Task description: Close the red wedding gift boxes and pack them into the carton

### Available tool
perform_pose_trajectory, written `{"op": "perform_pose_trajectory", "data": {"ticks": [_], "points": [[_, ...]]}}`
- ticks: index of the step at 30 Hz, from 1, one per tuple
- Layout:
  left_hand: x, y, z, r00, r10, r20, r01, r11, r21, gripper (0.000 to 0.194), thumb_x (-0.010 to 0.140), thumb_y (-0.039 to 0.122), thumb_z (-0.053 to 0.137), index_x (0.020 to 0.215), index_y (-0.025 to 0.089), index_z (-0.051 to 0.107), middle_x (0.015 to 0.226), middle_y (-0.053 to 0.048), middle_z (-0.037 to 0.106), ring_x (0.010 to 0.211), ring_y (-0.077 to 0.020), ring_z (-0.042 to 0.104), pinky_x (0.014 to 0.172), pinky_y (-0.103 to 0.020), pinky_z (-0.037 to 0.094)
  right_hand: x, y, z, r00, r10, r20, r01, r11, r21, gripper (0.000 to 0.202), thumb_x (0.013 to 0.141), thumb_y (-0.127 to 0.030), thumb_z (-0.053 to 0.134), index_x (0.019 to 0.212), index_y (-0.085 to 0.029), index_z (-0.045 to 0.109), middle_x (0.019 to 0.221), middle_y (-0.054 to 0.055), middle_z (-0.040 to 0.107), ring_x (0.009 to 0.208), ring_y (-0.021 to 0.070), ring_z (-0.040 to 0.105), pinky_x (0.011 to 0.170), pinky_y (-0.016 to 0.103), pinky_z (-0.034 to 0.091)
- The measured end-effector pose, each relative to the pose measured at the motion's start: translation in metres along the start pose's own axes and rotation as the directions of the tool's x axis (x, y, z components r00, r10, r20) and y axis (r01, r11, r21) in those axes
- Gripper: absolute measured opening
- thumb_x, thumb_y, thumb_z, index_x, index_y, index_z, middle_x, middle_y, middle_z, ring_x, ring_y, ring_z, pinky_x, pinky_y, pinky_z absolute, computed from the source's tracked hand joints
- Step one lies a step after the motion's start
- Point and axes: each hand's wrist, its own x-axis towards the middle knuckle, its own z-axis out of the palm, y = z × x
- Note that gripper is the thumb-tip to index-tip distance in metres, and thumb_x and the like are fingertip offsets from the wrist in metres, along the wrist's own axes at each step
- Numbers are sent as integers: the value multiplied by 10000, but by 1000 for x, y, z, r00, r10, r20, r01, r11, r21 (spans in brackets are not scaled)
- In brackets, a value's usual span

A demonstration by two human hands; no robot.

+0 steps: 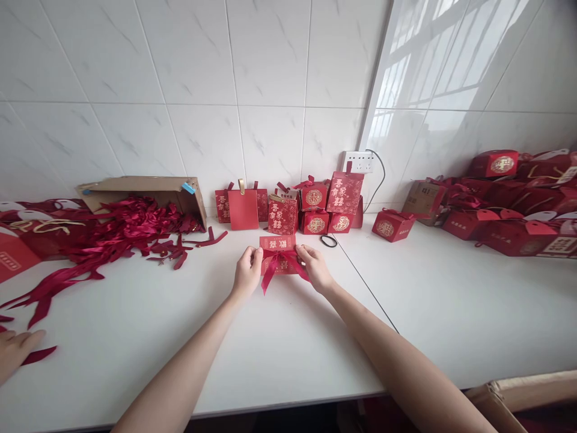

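Note:
A small red gift box [279,243] with gold characters and a dark red ribbon bow [280,257] is in front of me, above the white table or resting on it; I cannot tell which. My left hand [247,270] pinches its left side, thumb and fingers closed near the ribbon. On the opposite side my right hand [314,267] grips the right edge, with a ribbon tail hanging beside the fingers. The bow's two tails spread downward across the front. Just behind stand several other red gift boxes, including a patterned upright one [282,215].
At the left, a cardboard box [144,182] lies on its side, spilling dark red ribbons [135,222]. Another person's hand [15,355] holds a ribbon at the lower left. Stacked red boxes [518,234] stand at right. A black ring [329,241] lies near a power strip [359,161].

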Motion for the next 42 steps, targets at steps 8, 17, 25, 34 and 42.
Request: {"op": "perform_pose_trajectory", "data": {"ticks": [8, 17, 25, 34, 42], "points": [[5, -2, 0, 999, 2, -49, -5, 998, -65, 307, 815, 485, 470, 690, 205, 462, 861, -38, 592, 829, -167, 565, 712, -253, 459, -5, -7, -15, 940, -308, 148, 341, 868, -360, 711, 624, -540, 732, 1163, -173, 449, 1235, 158, 460, 1177, 302, 451, 978, 493, 413], [-1, 4, -1, 978, 169, -121, -178, 981, -74, 273, 842, 431, 511, 702, 199, 472, 929, -64, 607, 879, -174, 588, 785, -305, 484, -1, 6, -21, 814, -449, 369, 580, 664, -471, 1051, 751, -421, 662, 1464, -191, -75, 1425, 228, 268, 1334, 342, 313, 962, 553, 448], [-27, 49, -1, 440, 892, -108, -836, 450, 314, 150, 880, 280, 573, 760, 205, 523, 709, 4, 447, 689, -130, 479, 654, -267, 459, -16, -9, 2, 728, -642, 239, 656, 553, -513, 1028, 747, -508, 666, 1471, -211, 0, 1406, 211, 309, 1301, 347, 351, 968, 534, 465], [-36, 72, -12, 311, 948, -74, -869, 315, 382, 152, 828, 203, 648, 757, 192, 514, 682, 22, 423, 645, -113, 431, 599, -262, 411, -32, -22, 12, 666, -725, 173, 662, 468, -585, 1042, 739, -483, 676, 1460, -257, -42, 1427, 192, 256, 1340, 368, 299, 982, 556, 448], [-38, 74, -12, 337, 938, -79, -881, 344, 324, 124, 850, 201, 612, 776, 195, 512, 684, 19, 420, 636, -109, 420, 567, -246, 439, -30, -22, 10, 631, -760, 157, 692, 460, -555, 977, 763, -420, 672, 1467, -274, 10, 1399, 180, 283, 1307, 365, 339, 972, 545, 447]]}}
